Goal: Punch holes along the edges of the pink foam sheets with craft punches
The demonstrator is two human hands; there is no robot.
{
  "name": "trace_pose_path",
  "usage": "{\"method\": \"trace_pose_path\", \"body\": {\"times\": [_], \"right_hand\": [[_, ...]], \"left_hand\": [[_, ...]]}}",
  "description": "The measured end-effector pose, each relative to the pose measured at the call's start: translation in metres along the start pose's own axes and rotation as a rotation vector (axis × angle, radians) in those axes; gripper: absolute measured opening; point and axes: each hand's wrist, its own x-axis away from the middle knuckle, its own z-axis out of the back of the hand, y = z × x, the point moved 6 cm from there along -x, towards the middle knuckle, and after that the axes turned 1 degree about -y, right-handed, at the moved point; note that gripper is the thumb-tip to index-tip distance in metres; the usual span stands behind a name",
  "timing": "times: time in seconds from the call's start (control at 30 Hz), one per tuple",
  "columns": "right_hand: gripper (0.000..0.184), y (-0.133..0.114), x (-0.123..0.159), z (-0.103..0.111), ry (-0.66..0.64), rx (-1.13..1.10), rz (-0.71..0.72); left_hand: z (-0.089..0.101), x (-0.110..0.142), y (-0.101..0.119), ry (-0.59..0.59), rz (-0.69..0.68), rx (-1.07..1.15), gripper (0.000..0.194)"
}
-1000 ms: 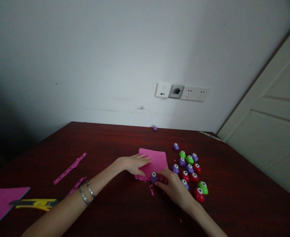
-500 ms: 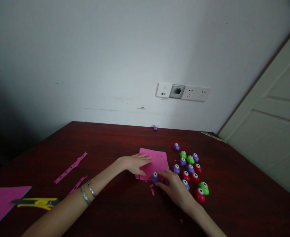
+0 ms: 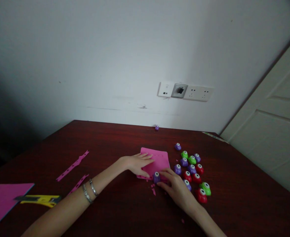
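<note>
My left hand [image 3: 138, 165] lies flat with its fingers spread on a stack of pink paper sheets [image 3: 160, 160]. A few small holes show near the top edge of the top sheet. At the lower edge of the stack stands a small purple craft punch [image 3: 156, 177] with a white, dark-centred button. My right hand [image 3: 172, 182] grips this punch from the right, thumb in front and fingers behind. Part of the punch's right side is hidden by the fingers. Tiny pink paper scraps [image 3: 153, 191] lie just in front of it.
Several purple, green and red craft punches [image 3: 191, 169] are grouped right of my right hand; another purple punch [image 3: 157, 127] sits by the wall. To the left lie punched pink strips [image 3: 73, 165], a yellow utility knife [image 3: 42, 199] and a larger pink sheet [image 3: 6, 202].
The whole view has shifted slightly to the right. My left hand's fingers have slid a little across the paper. The right hand keeps its grip on the purple punch at the paper's edge.
</note>
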Motion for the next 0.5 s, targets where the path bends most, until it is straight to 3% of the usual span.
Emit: {"method": "trace_pose_path", "body": {"times": [0.5], "right_hand": [[0.023,-0.0029,0.0013,-0.0020,0.008,0.184,-0.032]], "left_hand": [[-0.0018,-0.0016,0.0007,0.005,-0.007,0.017,0.083]]}}
